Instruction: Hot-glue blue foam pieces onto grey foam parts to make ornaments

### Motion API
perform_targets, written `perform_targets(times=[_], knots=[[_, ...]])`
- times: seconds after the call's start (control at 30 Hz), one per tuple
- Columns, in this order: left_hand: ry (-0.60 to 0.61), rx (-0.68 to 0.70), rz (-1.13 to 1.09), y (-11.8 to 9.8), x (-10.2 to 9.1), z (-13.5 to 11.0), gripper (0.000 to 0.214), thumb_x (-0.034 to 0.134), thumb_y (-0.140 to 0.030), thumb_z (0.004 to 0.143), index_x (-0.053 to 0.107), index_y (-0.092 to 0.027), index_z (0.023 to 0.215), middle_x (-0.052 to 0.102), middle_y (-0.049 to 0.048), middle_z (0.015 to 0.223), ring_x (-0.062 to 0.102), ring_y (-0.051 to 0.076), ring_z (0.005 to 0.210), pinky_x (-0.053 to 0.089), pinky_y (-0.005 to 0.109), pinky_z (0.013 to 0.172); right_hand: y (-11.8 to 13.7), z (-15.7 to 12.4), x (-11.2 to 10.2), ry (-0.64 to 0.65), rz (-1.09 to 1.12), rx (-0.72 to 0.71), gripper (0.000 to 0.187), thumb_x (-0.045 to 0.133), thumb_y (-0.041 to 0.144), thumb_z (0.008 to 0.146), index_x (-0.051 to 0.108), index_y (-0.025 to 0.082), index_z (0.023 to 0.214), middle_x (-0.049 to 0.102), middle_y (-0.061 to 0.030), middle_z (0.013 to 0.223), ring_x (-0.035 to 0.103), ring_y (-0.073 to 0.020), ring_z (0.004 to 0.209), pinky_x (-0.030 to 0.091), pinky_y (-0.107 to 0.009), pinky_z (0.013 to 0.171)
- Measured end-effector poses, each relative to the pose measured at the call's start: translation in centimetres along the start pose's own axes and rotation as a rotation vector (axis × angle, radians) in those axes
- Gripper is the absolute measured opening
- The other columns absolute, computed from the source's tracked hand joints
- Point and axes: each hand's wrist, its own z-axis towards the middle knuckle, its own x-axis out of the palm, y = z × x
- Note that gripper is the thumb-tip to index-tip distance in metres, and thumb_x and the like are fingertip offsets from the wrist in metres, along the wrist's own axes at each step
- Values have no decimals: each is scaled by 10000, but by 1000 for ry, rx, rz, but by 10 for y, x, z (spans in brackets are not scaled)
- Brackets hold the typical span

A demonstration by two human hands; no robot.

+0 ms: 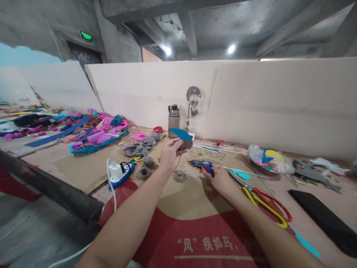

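While the left hand is hovering: it's pinching a blue-and-gray felt piece, thumb and fingers pretty much closed on it.
Right hand: it's curling at the handle of the glue gun; how tightly, or whether it's really gripping, I'm not able to tell.
Felt piece: it's hanging in midair above the cardboard, with one bottle standing behind it.
Gray cord: one coil is lying on the cardboard between the hands, and a strand is running up toward the left hand.
Handling tips: imo you want to be pinching the felt near its edge so the flat face is staying free, aiming the gun's tip away from your fingers, and leaving slack in the cord so it isn't snagging.
Tools: one glue gun is lying flat, and one pair of scissors is sitting right of it.
Yarn bundles: I'm counting two gray ones near the one power strip.
Other stuff: one phone is lying far right, and one ornament is hanging against the board.
Fabric heap: pieces are overlapping too much for counting.
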Motion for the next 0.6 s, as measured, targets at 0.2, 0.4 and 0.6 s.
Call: perform_targets(times=[0.2,0.4,0.6], knots=[[3,69,115,2,6,-5,320,819,-358,587,673,-126,752,645,16,772,640,137,729,606,351,740,1,-1,2,65,-27,-1,221,506,202,804,618,152,988,669,-118,905,631,-231,816,462,-316,735],[-22,57,117,3,3,-2,294,813,-337,600,680,-124,753,652,35,793,640,144,731,607,371,738,7,9,-10,-281,15,60,403,526,241,773,559,100,1149,627,-199,1068,627,-283,944,471,-374,834],[-35,18,142,9,-1,1,284,811,-330,598,685,-123,745,662,42,787,633,144,722,599,347,698,2,18,-26,-40,308,228,116,522,234,724,593,200,809,578,-11,588,582,-199,592,415,-296,587]])
